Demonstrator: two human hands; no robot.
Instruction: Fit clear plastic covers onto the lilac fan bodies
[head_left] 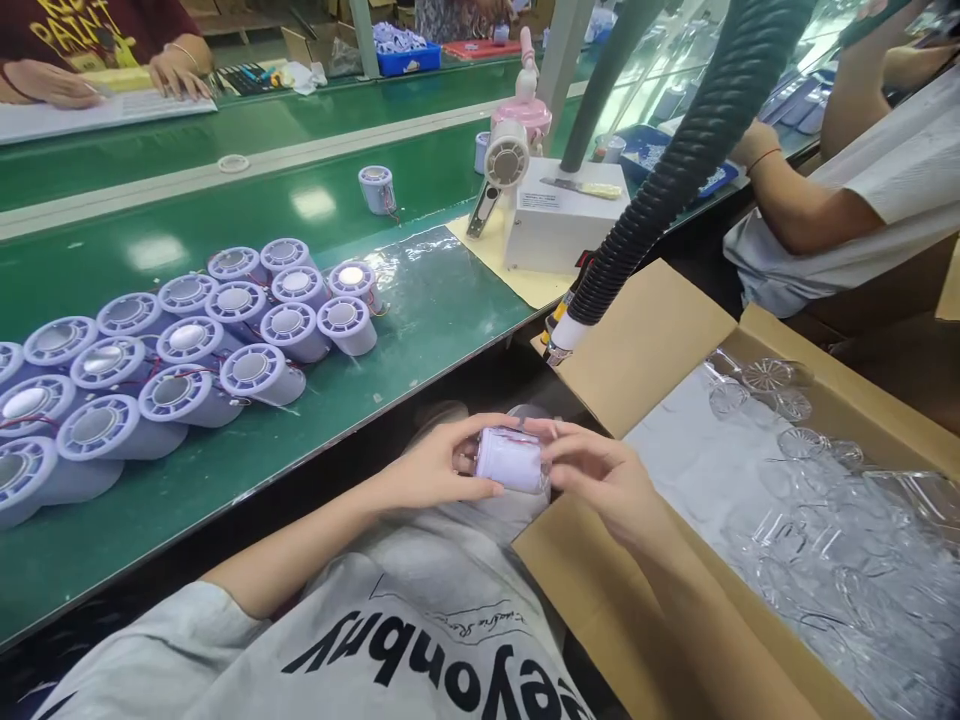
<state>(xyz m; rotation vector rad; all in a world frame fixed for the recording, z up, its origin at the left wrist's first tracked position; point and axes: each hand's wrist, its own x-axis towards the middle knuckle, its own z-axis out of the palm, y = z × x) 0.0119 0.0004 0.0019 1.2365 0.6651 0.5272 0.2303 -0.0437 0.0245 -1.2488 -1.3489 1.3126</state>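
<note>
A small lavender cylindrical housing (508, 460) with a thin red wire on top lies sideways over my lap. My left hand (442, 460) is closed around its left end, thumb below and fingers above. My right hand (600, 470) pinches at its right end, slightly blurred. Clear, shiny plastic shows around that end; where it starts and stops is hard to make out. To my left, rows of similar lavender housings (259, 370) with round slotted ends and red wires stand on the green bench (420, 340).
An open cardboard box (645, 340) at my right holds clear plastic parts (832, 530). A black ribbed hose (660, 170) hangs ahead. Beyond are a white box-shaped device (555, 220), a handheld fan (506, 155) and a lone housing (377, 190). Co-workers sit across and at right.
</note>
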